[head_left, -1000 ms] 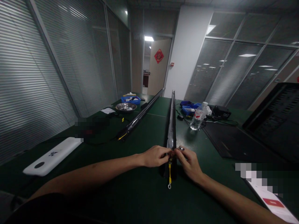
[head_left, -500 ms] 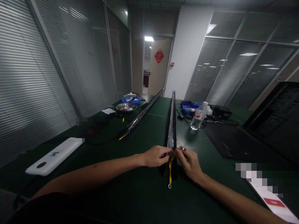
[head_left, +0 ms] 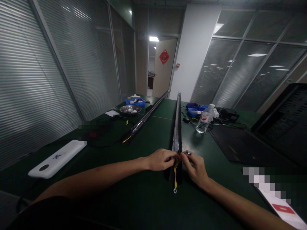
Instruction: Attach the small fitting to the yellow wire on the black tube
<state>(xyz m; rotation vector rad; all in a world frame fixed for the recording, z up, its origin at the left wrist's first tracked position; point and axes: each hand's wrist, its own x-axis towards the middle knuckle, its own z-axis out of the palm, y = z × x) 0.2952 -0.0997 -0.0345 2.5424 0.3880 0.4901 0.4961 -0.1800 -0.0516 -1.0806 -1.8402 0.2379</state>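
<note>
- A dark green tabletop point(head_left: 148, 198) carries everything.
- A long black rail point(head_left: 177, 127) runs down its middle, with a yellow wire point(head_left: 175, 180) trailing from the near end.
- A second long rail point(head_left: 146, 116) lies at an angle to the left.
- Far left: a white flat device point(head_left: 57, 158), a metal bowl point(head_left: 130, 109) and a blue bin point(head_left: 135, 102).
- Right: a water bottle point(head_left: 203, 119) standing upright, more blue bins point(head_left: 195, 111) and a flat black panel point(head_left: 240, 143).
</note>
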